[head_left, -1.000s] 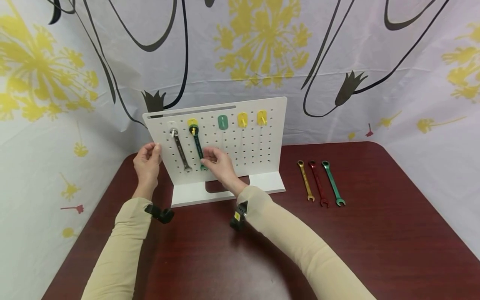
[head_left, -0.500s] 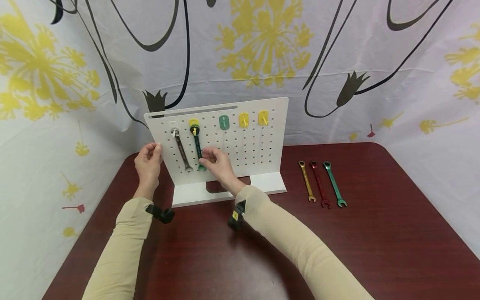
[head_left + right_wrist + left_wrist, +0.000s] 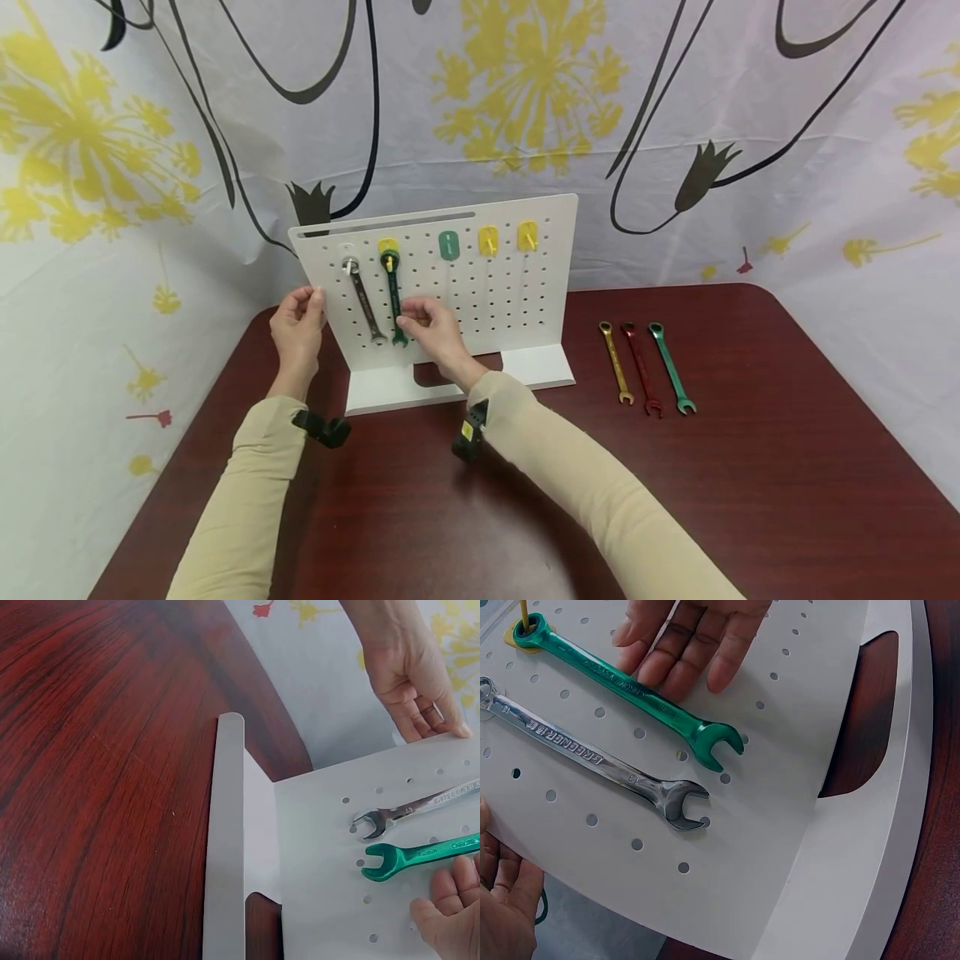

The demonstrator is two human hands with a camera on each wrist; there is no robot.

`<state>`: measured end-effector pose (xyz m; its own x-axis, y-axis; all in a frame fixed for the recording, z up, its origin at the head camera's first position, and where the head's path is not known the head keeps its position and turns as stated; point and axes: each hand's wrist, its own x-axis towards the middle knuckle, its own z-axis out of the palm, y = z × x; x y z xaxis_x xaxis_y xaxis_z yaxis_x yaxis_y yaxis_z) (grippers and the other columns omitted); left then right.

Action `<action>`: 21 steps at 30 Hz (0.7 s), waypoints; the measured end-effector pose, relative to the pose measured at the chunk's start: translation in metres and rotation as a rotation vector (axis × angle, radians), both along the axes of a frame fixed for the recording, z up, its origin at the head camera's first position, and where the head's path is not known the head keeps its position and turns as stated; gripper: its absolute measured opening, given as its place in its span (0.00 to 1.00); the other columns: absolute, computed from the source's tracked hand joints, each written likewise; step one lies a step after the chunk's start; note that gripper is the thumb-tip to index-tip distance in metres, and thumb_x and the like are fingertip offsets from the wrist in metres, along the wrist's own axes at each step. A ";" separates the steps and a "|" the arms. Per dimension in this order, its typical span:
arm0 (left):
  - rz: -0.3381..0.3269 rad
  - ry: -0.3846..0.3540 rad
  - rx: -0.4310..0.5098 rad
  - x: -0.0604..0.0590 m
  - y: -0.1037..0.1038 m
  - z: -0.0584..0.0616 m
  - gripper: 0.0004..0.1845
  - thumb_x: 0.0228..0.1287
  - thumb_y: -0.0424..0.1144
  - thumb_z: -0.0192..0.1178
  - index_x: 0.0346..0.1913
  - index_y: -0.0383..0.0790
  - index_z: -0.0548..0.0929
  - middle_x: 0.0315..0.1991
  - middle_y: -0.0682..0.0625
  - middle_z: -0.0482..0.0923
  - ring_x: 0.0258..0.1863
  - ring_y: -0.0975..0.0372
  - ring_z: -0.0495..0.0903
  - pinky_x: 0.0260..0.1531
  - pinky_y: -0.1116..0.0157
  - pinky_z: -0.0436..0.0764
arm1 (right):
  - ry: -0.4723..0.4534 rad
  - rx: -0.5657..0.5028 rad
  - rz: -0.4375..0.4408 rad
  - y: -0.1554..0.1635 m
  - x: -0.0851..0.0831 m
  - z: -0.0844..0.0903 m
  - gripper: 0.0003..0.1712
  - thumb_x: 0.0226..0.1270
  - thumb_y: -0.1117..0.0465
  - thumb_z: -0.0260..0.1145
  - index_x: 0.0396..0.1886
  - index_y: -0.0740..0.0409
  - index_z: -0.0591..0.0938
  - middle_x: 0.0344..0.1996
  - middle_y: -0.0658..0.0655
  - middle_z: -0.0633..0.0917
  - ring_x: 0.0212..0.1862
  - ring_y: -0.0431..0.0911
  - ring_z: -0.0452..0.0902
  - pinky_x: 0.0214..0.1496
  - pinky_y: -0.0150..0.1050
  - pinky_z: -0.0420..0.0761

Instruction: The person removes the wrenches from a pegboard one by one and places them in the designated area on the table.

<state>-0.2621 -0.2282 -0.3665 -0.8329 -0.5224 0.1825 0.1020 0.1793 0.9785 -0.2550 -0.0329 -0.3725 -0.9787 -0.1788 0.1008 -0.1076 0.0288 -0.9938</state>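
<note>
A white pegboard (image 3: 510, 308) stands upright on the table. My left hand (image 3: 296, 329) grips its left edge, the thumb at the rim and the fingers curled behind. From a yellow hook on the board hangs a dark green combination wrench (image 3: 622, 688), its ring end up. My right hand (image 3: 435, 329) is beside this wrench's lower half. Its relaxed fingers (image 3: 694, 656) lie along the wrench's side and seem to touch it, without wrapping round it. Left of the green wrench hangs a silver combination wrench (image 3: 577, 754) on a white hook.
A green hook (image 3: 448, 246) and two yellow hooks (image 3: 488, 241) sit further right on the board. On the table (image 3: 750, 467) to the right lie a gold wrench (image 3: 617, 364), a red wrench (image 3: 642, 371) and a lighter green wrench (image 3: 672, 369). A patterned cloth (image 3: 480, 108) hangs behind.
The hanging green wrench's lower end has swung slightly left, closer to the silver one. My right hand has shifted a little left with it. My left hand keeps its grip on the board.
</note>
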 end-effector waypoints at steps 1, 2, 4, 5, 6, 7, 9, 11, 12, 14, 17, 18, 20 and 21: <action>0.001 -0.001 -0.001 0.000 0.000 0.000 0.06 0.65 0.46 0.59 0.39 0.50 0.77 0.31 0.61 0.73 0.32 0.71 0.72 0.35 0.77 0.76 | -0.001 -0.002 -0.001 0.000 0.000 0.000 0.17 0.64 0.66 0.64 0.52 0.64 0.77 0.47 0.61 0.81 0.48 0.47 0.76 0.48 0.32 0.78; 0.001 -0.002 0.000 0.000 0.000 0.000 0.06 0.65 0.46 0.59 0.39 0.50 0.77 0.31 0.61 0.73 0.32 0.71 0.73 0.35 0.77 0.76 | -0.001 -0.003 -0.003 0.000 0.000 0.000 0.17 0.64 0.65 0.64 0.52 0.64 0.77 0.47 0.61 0.81 0.47 0.46 0.76 0.47 0.32 0.78; 0.000 -0.006 0.000 0.001 0.000 0.001 0.06 0.65 0.46 0.59 0.39 0.50 0.77 0.31 0.61 0.73 0.32 0.71 0.73 0.36 0.76 0.76 | -0.003 -0.004 -0.007 -0.001 0.000 0.000 0.17 0.64 0.65 0.64 0.52 0.64 0.78 0.46 0.62 0.81 0.46 0.46 0.76 0.46 0.31 0.78; -0.001 -0.006 0.001 0.001 0.000 0.001 0.06 0.65 0.46 0.59 0.39 0.50 0.77 0.31 0.61 0.73 0.32 0.71 0.73 0.37 0.75 0.77 | -0.003 -0.004 -0.010 -0.001 0.000 0.000 0.17 0.64 0.65 0.64 0.52 0.64 0.78 0.46 0.62 0.81 0.45 0.46 0.76 0.45 0.31 0.78; -0.002 -0.006 0.003 0.001 0.000 0.001 0.06 0.65 0.46 0.59 0.39 0.50 0.77 0.31 0.61 0.73 0.32 0.71 0.73 0.38 0.74 0.77 | -0.002 -0.005 -0.012 -0.001 0.000 0.000 0.16 0.64 0.65 0.64 0.51 0.64 0.78 0.45 0.61 0.81 0.45 0.45 0.76 0.45 0.31 0.78; -0.002 -0.007 0.005 0.001 0.000 0.001 0.06 0.65 0.46 0.59 0.39 0.50 0.77 0.31 0.62 0.74 0.32 0.71 0.73 0.38 0.73 0.78 | -0.003 -0.005 -0.016 -0.001 0.000 0.000 0.16 0.64 0.65 0.64 0.51 0.64 0.78 0.45 0.61 0.81 0.44 0.45 0.76 0.44 0.31 0.78; -0.001 -0.010 0.006 0.001 0.000 0.001 0.06 0.64 0.46 0.59 0.39 0.50 0.77 0.31 0.61 0.74 0.32 0.71 0.73 0.39 0.72 0.78 | -0.005 -0.004 -0.022 -0.002 0.000 0.000 0.16 0.64 0.65 0.64 0.51 0.64 0.78 0.44 0.61 0.81 0.43 0.44 0.76 0.43 0.30 0.77; 0.002 -0.013 0.005 0.001 0.000 0.000 0.06 0.64 0.47 0.59 0.39 0.50 0.77 0.31 0.61 0.74 0.32 0.71 0.73 0.39 0.72 0.78 | -0.007 0.001 -0.030 -0.002 -0.001 0.000 0.15 0.64 0.65 0.64 0.50 0.64 0.78 0.43 0.60 0.81 0.41 0.43 0.75 0.42 0.30 0.77; 0.004 -0.015 0.004 0.001 0.000 0.000 0.06 0.64 0.47 0.59 0.39 0.50 0.77 0.31 0.61 0.73 0.32 0.71 0.73 0.39 0.72 0.78 | -0.008 0.005 -0.034 -0.002 0.000 0.000 0.15 0.64 0.65 0.64 0.50 0.63 0.78 0.42 0.60 0.81 0.41 0.42 0.75 0.41 0.30 0.76; 0.003 -0.016 0.003 0.001 -0.001 0.000 0.06 0.64 0.47 0.59 0.39 0.50 0.77 0.32 0.61 0.73 0.32 0.71 0.73 0.40 0.71 0.78 | -0.009 0.013 -0.045 -0.002 -0.001 -0.001 0.14 0.64 0.65 0.64 0.49 0.63 0.79 0.42 0.59 0.81 0.40 0.41 0.75 0.41 0.29 0.76; -0.001 -0.013 0.006 0.000 -0.001 0.000 0.06 0.64 0.47 0.59 0.39 0.50 0.77 0.32 0.61 0.73 0.32 0.71 0.73 0.41 0.70 0.79 | -0.006 0.030 -0.060 -0.003 -0.001 -0.001 0.14 0.64 0.65 0.64 0.49 0.62 0.79 0.41 0.58 0.81 0.40 0.40 0.74 0.41 0.29 0.75; -0.002 -0.013 0.007 0.000 -0.001 0.000 0.06 0.64 0.47 0.59 0.39 0.51 0.77 0.32 0.61 0.73 0.32 0.71 0.73 0.41 0.70 0.79 | 0.000 0.034 -0.064 -0.003 0.000 -0.001 0.14 0.64 0.65 0.64 0.48 0.62 0.79 0.40 0.58 0.81 0.39 0.40 0.73 0.41 0.29 0.75; -0.003 -0.011 0.010 0.000 -0.001 0.000 0.05 0.64 0.47 0.59 0.39 0.51 0.77 0.32 0.61 0.73 0.32 0.71 0.73 0.41 0.70 0.79 | 0.012 0.041 -0.072 -0.003 0.000 -0.001 0.13 0.64 0.66 0.64 0.48 0.63 0.79 0.40 0.58 0.81 0.39 0.40 0.73 0.41 0.29 0.75; -0.003 -0.011 0.010 0.000 -0.001 0.000 0.05 0.64 0.46 0.59 0.39 0.51 0.77 0.32 0.61 0.73 0.33 0.71 0.73 0.41 0.70 0.79 | 0.018 0.043 -0.075 -0.003 0.001 -0.001 0.13 0.64 0.66 0.63 0.47 0.63 0.80 0.39 0.58 0.81 0.39 0.40 0.73 0.40 0.29 0.75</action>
<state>-0.2618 -0.2288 -0.3665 -0.8363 -0.5219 0.1679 0.0913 0.1693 0.9813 -0.2543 -0.0357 -0.3730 -0.9877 -0.1094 0.1121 -0.1212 0.0802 -0.9894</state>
